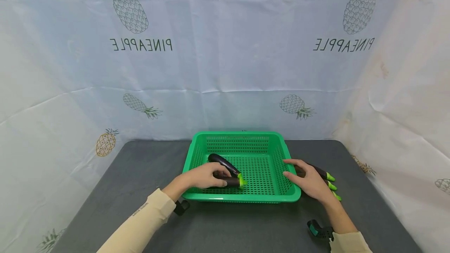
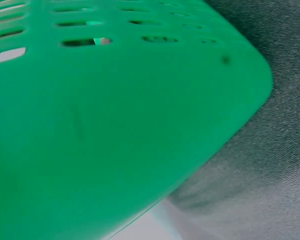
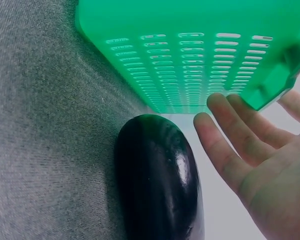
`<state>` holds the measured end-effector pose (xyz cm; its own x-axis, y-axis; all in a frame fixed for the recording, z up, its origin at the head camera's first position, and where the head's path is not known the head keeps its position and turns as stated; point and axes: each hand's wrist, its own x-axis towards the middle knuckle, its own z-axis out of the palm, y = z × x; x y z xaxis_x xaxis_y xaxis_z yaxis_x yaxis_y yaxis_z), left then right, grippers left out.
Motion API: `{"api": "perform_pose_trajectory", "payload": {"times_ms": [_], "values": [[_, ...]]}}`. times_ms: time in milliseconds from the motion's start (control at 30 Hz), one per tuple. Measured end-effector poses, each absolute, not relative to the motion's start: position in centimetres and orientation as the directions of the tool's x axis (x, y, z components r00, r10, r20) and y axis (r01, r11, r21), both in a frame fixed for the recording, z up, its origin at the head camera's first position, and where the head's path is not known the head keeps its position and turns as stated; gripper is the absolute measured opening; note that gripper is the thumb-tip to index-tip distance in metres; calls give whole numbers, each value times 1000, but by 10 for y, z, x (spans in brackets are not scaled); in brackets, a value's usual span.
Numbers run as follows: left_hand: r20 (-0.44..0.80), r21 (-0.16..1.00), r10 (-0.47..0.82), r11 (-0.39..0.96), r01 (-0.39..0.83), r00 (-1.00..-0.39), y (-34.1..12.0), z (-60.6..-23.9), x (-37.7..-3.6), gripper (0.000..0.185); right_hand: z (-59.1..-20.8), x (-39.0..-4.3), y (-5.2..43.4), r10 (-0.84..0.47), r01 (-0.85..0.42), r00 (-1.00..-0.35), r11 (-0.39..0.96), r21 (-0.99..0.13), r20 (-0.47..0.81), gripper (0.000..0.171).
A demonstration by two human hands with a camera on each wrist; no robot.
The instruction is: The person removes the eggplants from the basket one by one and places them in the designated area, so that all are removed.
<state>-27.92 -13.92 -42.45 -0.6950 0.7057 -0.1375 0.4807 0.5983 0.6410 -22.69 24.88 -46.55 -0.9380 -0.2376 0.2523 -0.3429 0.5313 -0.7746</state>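
A green slotted basket (image 1: 242, 198) stands mid-table. Inside it lie two dark purple eggplants with green stems. My left hand (image 1: 207, 177) reaches over the front left rim and grips the nearer eggplant (image 1: 234, 182); the other eggplant (image 1: 223, 162) lies just behind it. My right hand (image 1: 306, 179) hovers open, fingers spread, beside the basket's right wall, over three more eggplants (image 1: 328, 177) lying on the table. In the right wrist view the open right hand (image 3: 250, 145) is beside one eggplant (image 3: 160, 180), not touching it. The left wrist view shows only the basket's wall (image 2: 115, 125).
The dark grey table (image 1: 140, 190) is backed and flanked by a pale cloth printed with pineapples (image 1: 225, 50). Black and green wrist-camera mounts (image 1: 320, 231) sit at both wrists. Bare tabletop lies left of the basket and along the front edge.
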Motion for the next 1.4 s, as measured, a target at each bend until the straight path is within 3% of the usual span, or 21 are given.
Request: {"api": "perform_pose_trajectory", "payload": {"times_ms": [1000,1400], "values": [[121,657,620,535,530,-775,-183,-385,-262,24,-466,-228,251,-241,-321,-943,487,-812,228,47],[150,662,569,549,510,-808,-212,-374,-256,25,-467,-226,249,-231,-324,-943,477,-817,239,46]]}}
